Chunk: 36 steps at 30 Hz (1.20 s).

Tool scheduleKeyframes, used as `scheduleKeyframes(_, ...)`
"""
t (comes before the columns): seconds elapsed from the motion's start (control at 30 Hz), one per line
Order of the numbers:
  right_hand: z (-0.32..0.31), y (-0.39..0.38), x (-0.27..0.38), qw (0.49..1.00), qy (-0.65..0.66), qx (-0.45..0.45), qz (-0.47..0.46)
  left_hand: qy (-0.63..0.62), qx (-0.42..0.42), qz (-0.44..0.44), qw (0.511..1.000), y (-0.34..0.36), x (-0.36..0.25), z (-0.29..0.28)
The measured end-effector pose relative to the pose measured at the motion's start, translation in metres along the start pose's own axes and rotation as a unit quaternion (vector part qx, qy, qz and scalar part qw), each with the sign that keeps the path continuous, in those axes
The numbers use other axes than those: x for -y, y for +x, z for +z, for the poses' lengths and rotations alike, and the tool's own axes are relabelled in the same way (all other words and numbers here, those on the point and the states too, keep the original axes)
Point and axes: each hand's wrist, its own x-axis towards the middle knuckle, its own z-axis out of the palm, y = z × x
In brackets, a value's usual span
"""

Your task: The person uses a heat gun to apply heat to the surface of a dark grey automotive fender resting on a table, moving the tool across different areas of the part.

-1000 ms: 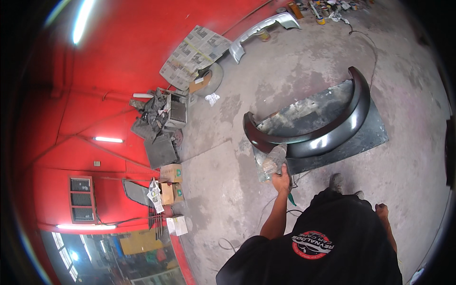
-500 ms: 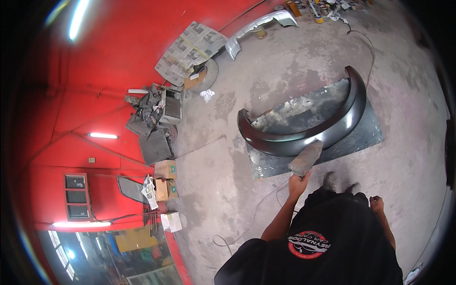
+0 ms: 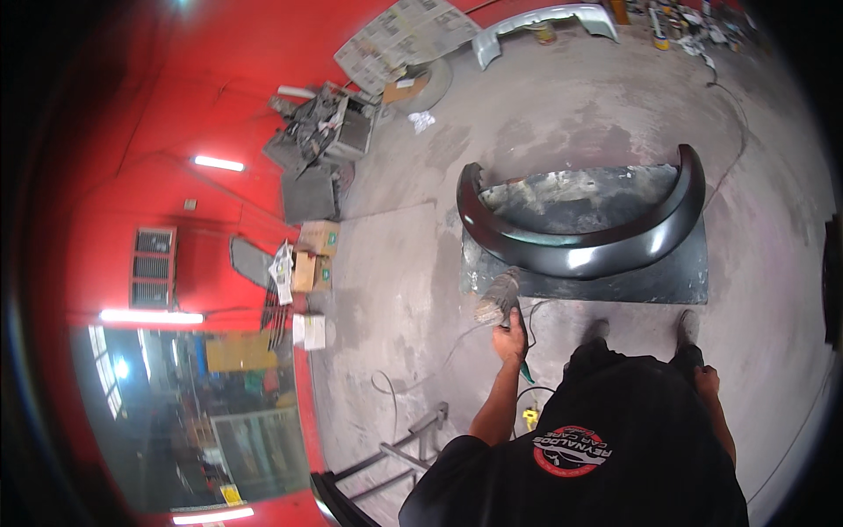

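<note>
A glossy black curved car trim piece [image 3: 575, 255] rests on a dark, paint-stained sheet [image 3: 615, 290] on the concrete floor in front of me. My left hand [image 3: 511, 338] grips a spray gun [image 3: 497, 300] with a crusty, grey wrapped body and a hose, held near the sheet's front left edge; its tip is not clear. My right hand [image 3: 707, 379] hangs by my right thigh with curled fingers; whether anything is inside them is hidden.
A red wall [image 3: 123, 202] runs along the left, lined with cardboard boxes [image 3: 316, 239] and piled grey parts [image 3: 307, 189]. A black metal stand [image 3: 404, 457] is at lower left. A silver bumper [image 3: 544, 18] and paint cans [image 3: 660, 42] lie at the back; hoses cross the floor.
My left hand with the spray gun went right, then came back left, lower than the trim. My feet have shifted and the view has turned, bringing the metal stand into sight.
</note>
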Motion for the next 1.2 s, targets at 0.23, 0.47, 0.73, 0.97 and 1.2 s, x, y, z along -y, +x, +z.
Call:
scheduleKeyframes(0.23, -0.098, 0.152, -0.115, 0.996, -0.028, 0.055, -0.06, -0.069, -0.047, 0.017, 0.996, -0.144, -0.063, 0.073)
scheduleKeyframes(0.47, -0.177, 0.204, -0.167, 0.994, -0.057, 0.045, -0.077, -0.044, 0.078, 0.028, 0.996, -0.271, -0.122, 0.141)
scheduleKeyframes(0.73, -0.201, 0.149, -0.132, 0.97, -0.119, 0.123, -0.175, -0.034, 0.148, 0.031, 0.988, -0.317, -0.138, 0.17)
scheduleKeyframes(0.97, -0.195, 0.128, -0.117, 0.981, -0.036, 0.086, -0.169, -0.036, -0.224, -0.032, 0.973, -0.244, -0.093, 0.155)
scheduleKeyframes(1.2, -0.209, 0.196, -0.13, 0.955, -0.213, 0.124, -0.164, -0.074, -0.235, -0.098, 0.964, -0.234, -0.146, 0.141)
